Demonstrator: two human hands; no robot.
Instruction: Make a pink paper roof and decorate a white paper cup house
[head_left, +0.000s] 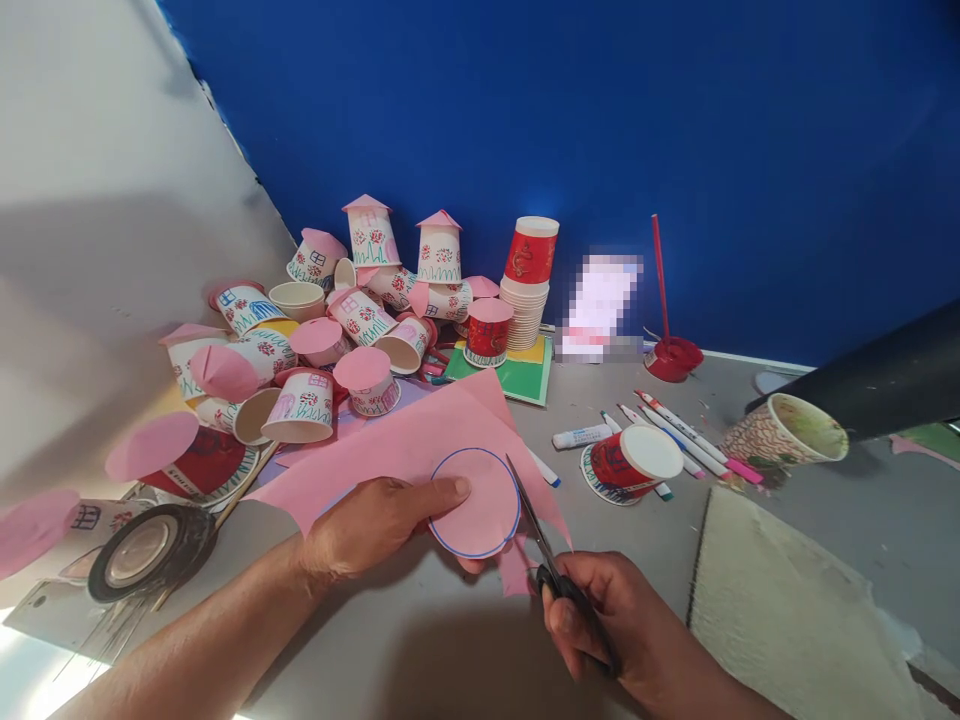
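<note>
My left hand [390, 520] pinches a sheet of pink paper [450, 418], thumb on top and fingers underneath. A circle outlined in blue [480, 510] is drawn on the paper beneath my thumb, and its lower edge is cut along the line. Black-handled scissors [551, 560] are gripped in my right hand [600, 610]. Their blades lie along the right side of the circle, pointing up and away. From the paper's lower right hangs a partly cut pink strip [517, 568].
Decorated paper cups [307, 405] with pink paper tops crowd the left and back. A cup stack [529, 285], several markers [675, 430], a red cup [632, 463] and a patterned cup [787, 440] stand right. A tape roll [142, 550] lies left; a whitish mat [795, 600] lies right.
</note>
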